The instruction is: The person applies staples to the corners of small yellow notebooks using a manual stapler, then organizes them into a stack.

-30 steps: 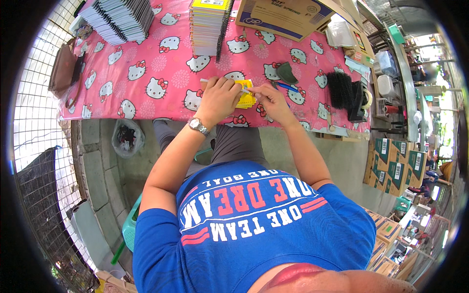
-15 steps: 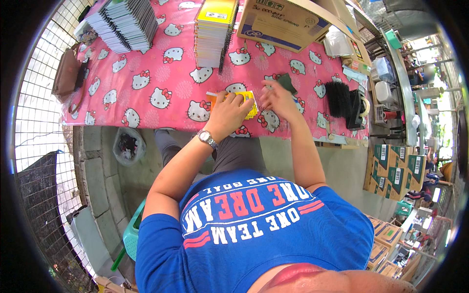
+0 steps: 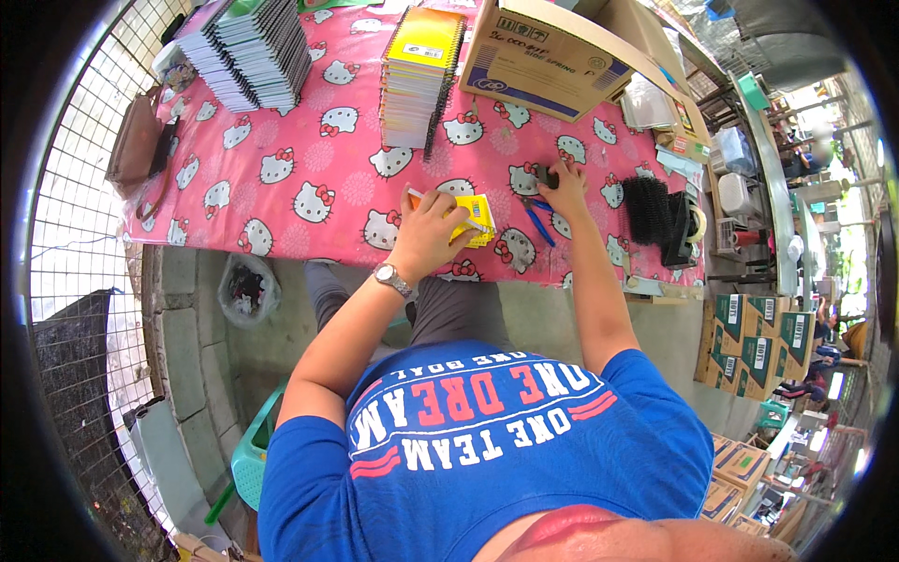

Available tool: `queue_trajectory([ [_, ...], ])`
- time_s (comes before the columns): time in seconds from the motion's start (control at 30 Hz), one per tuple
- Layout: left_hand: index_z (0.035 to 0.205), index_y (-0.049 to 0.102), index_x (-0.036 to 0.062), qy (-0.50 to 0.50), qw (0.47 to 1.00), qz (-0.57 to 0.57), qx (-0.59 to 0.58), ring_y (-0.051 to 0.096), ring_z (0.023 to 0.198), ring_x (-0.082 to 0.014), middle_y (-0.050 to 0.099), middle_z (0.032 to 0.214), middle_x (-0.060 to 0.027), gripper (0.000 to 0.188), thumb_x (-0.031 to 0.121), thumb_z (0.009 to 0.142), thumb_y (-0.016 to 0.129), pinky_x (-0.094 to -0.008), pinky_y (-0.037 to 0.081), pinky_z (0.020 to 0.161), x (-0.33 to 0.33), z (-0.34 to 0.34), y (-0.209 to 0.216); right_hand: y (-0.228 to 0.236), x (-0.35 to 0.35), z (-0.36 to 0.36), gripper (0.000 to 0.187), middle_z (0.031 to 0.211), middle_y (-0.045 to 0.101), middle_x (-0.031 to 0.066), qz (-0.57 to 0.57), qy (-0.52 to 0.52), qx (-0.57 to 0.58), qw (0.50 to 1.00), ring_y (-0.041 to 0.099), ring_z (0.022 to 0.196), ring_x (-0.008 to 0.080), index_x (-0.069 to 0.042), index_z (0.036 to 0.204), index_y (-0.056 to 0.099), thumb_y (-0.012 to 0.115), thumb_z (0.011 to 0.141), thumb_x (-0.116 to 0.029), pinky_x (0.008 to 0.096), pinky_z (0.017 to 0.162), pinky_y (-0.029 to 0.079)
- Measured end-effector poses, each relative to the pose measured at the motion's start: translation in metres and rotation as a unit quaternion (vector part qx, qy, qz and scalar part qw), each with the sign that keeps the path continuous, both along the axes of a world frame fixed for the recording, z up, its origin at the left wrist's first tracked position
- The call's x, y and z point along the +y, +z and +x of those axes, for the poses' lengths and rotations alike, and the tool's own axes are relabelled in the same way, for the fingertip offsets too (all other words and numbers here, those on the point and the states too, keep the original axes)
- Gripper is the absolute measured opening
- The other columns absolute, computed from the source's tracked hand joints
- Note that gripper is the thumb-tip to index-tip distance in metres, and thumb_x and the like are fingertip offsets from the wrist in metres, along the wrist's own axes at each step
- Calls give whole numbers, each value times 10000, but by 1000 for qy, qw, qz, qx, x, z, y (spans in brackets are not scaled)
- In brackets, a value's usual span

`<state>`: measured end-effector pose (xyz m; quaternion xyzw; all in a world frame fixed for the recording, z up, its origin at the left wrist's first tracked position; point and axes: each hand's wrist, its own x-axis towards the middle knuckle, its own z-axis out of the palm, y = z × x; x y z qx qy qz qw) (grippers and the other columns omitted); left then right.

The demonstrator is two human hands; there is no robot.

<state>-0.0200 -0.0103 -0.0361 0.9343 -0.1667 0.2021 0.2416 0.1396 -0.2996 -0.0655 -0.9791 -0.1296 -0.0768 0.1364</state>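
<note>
- Two bare hands are over the pink patterned tablecloth, well apart from each other.
- The left hand has its fingers bent and slightly spread over a small yellow booklet, pressing and gripping it near the table's front edge. The palm and knuckles hide the booklet's middle; its yellow right end shows, and an orange edge peeks out at the left.
- A pale, narrow strip crosses the booklet beside the thumb; what it is cannot be made out.
- The right hand has thumb and fingers drawn nearly together around a dark piece. Most of that piece is covered, and whether it is raised off the cloth I cannot tell.
- Blue-handled pliers lie just left of the right wrist, their tip end partly hard to see.
- Behind the left hand stands a stack of spiral notebooks with a yellow top cover; further left are white-edged notebook stacks, cut off above.
- The open cardboard box runs out of view at the top, its contents mostly hidden.
- Right of the hands, black bristly coils merge with a black tape dispenser.
</note>
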Motion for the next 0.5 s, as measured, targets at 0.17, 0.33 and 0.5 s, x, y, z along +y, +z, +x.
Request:
queue_trajectory([
  [0.17,934,624,168,-14,999,-38,0,522,1049,-239,549,1025,-31,314,365,736,769,-578,333,943,3,1,0,57,46,-58,385,1171,637,68,578,231,409,667,592,1061,199,-77,1087,614,729,721,-49,348,949,459],
  [0.33,951,636,169,-44,999,-31,1,520,1042,-243,550,1018,-32,354,373,700,781,-557,344,937,4,3,4,61,61,-69,482,1155,641,60,455,227,474,719,585,1050,149,-56,1183,629,691,705,-53,306,903,488],
  [0.5,955,640,167,-40,998,-43,17,518,1049,-252,548,1021,-33,381,393,684,784,-550,345,943,6,7,4,72,63,-72,563,1139,631,97,378,243,511,733,579,1132,239,-27,1172,637,723,669,-266,363,1027,420],
])
